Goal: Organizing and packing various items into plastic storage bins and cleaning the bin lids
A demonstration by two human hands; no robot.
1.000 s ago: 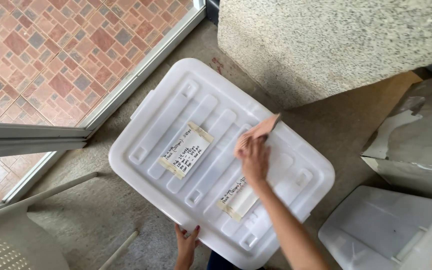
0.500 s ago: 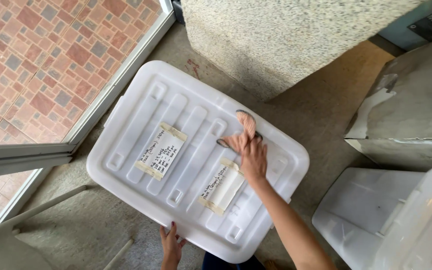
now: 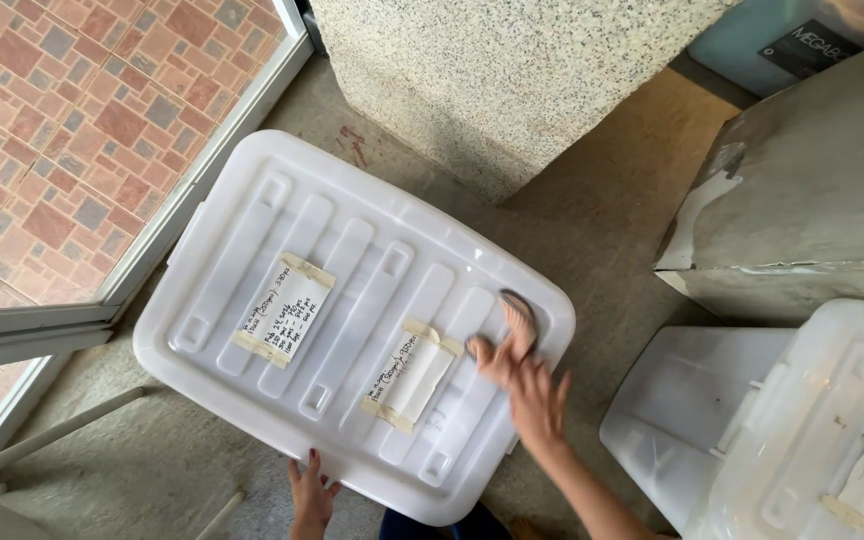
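Under the right hand [image 3: 524, 375] lies the lid of a big translucent white storage bin [image 3: 352, 320]: its fingers are loosely spread and blurred, resting flat on the lid's right end, holding nothing that I can make out. The left hand [image 3: 310, 497] touches the near long edge of that lid from below, fingers together and pointing up, thumb hidden. The bin's long axis runs from upper left to lower right, so the right hand is over its far right corner and the left near the middle of the near side. Two taped paper labels sit on the lid: one cream rectangle [image 3: 284, 311] left of centre, another [image 3: 411, 376] just beside the right hand's fingers. To the right stands a second white bin [image 3: 812, 440] with its own label, beyond it a grey box [image 3: 812, 200]
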